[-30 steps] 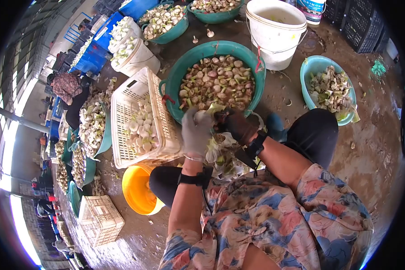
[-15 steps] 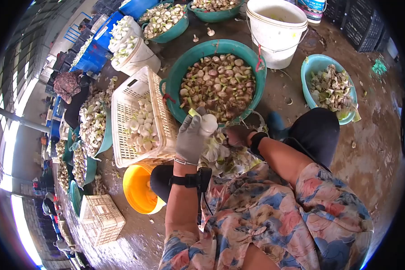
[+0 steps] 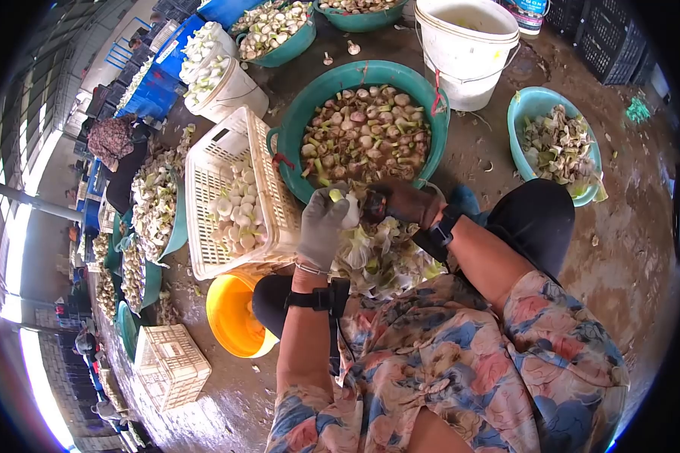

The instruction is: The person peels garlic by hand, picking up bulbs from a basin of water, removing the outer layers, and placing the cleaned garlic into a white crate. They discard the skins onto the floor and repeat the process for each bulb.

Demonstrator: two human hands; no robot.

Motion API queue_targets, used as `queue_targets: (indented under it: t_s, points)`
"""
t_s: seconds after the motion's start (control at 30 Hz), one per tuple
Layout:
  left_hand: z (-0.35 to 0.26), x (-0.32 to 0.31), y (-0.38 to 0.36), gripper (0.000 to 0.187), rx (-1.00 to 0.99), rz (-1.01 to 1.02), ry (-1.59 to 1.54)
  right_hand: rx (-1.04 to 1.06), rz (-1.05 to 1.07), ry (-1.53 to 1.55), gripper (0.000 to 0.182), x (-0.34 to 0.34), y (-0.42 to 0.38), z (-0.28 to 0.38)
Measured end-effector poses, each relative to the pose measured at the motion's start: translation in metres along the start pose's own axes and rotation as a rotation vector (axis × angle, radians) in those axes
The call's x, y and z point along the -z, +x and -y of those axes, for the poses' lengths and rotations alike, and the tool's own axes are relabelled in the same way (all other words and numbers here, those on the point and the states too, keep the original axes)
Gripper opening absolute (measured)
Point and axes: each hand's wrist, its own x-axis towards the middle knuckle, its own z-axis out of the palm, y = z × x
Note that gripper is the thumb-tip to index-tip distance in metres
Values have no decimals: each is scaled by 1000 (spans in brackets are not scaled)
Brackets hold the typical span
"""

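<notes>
My left hand (image 3: pixel 323 226), in a pale grey glove, is closed round a white garlic bulb (image 3: pixel 350 213) with a short green stem at the top. Close against the bulb's right side is my right hand (image 3: pixel 404 204), in a dark glove with its fingers curled; what it grips, if anything, is hidden. Below both hands lies a heap of peeled garlic skins and leaves (image 3: pixel 381 260). Just beyond them stands a green tub (image 3: pixel 440 151) full of unpeeled bulbs. To the left of my left hand is a white crate (image 3: pixel 204 219) holding peeled white bulbs.
A yellow bucket (image 3: pixel 223 317) is at my left knee. A white bucket (image 3: pixel 465 64) stands behind the tub, and a teal basin (image 3: pixel 515 136) of skins is at the right. Further left are a person (image 3: pixel 113 151), garlic piles and another crate (image 3: pixel 170 362).
My right hand has moved up and inward to the bulb. My left hand has stayed closed on the bulb, which has tilted slightly and is partly covered.
</notes>
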Motion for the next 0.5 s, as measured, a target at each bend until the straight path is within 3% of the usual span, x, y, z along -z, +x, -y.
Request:
queue_targets:
  t_s: [0.07,0.1,0.17,0.3,0.37,0.4,0.47,0.5]
  points:
    - [-2,0,0,24,70,-28,-115,-152,36,581,24,-4,2,-9]
    - [-4,0,0,24,69,-30,-115,-150,38,580,24,-1,4,5]
    - [-5,-1,-2,23,109,-32,-45,-69,39,33,22,7,1,32]
    - [3,11,2,26,71,23,28,-187,61,-80,19,7,-4,39]
    - [4,12,1,33,127,59,-214,40,-47,254,20,1,-5,23]
    - [3,12,0,33,127,57,-213,40,-45,256,20,-2,-4,8]
    - [-1,10,0,34,116,122,-448,-110,164,-48,21,-5,0,-8]
    - [-2,7,1,34,115,121,-449,-109,166,-49,21,-10,-1,-7]
